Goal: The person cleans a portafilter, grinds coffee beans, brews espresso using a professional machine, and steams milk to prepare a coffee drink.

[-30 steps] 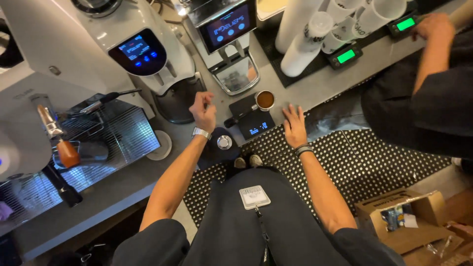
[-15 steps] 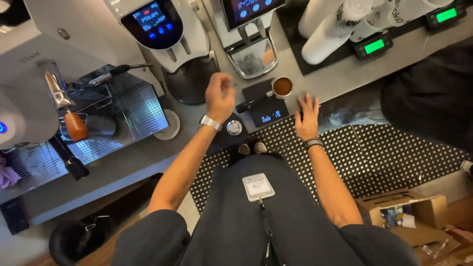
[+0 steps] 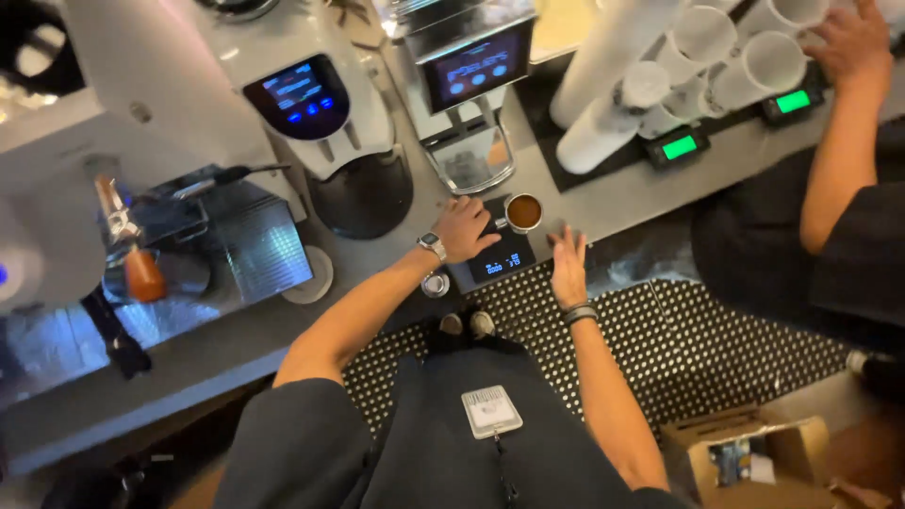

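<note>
Just beside left grip (image 3: 464, 229): coffee-filled basket (image 3: 524, 211)

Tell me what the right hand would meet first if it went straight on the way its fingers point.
The right hand points up the counter; past bare countertop, likely the black mat under the lying white cup stacks, though depth is unclear.

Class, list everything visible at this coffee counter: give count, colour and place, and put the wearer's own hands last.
Portafilter basket of ground coffee: one, metal with brown grounds, on the scale.
Scale: one, black, counter edge.
Grinders: two, white and silver, with dark screens, behind the scale.
Paper cups: several stacks, white, upper right.
Small scales: two, green displays, by the cups.
Floor mat: one, black, dotted.
Cardboard box: one, brown, lower right.
Co-worker's hand: one, at the cups.
Left hand: beside the basket.
Right hand: open, at the counter edge.
</note>
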